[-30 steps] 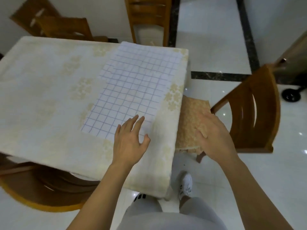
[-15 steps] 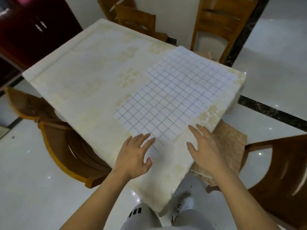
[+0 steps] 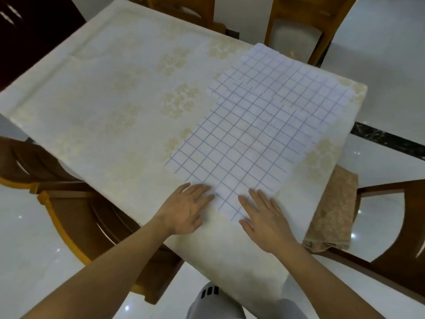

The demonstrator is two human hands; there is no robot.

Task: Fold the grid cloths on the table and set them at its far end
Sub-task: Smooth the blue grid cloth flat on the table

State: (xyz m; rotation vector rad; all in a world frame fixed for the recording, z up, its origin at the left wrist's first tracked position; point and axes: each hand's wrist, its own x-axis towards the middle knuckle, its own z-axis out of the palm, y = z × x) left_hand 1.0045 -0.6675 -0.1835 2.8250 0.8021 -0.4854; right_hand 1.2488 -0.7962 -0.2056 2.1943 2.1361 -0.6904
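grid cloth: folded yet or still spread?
Spread. The grid cloth lies flat on the table, with no fold showing. Left hand and right hand lie flat at its near corner.

The grid cloth (image 3: 264, 132) is white with thin blue-violet squares. The desk (image 3: 103, 100) wears cream covering with pale gold floral clusters. Chairs (image 3: 76, 203) are amber-brown wood; floor (image 3: 391, 54) glossy white.

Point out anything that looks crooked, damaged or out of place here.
Nothing looks damaged or spilled. The grid cloth lies flat and unfolded on the table, though skewed to its edges. On the chair at right, a tan cloth droops over the seat's front edge. The left hand and right hand rest open at the grid cloth's near edge.
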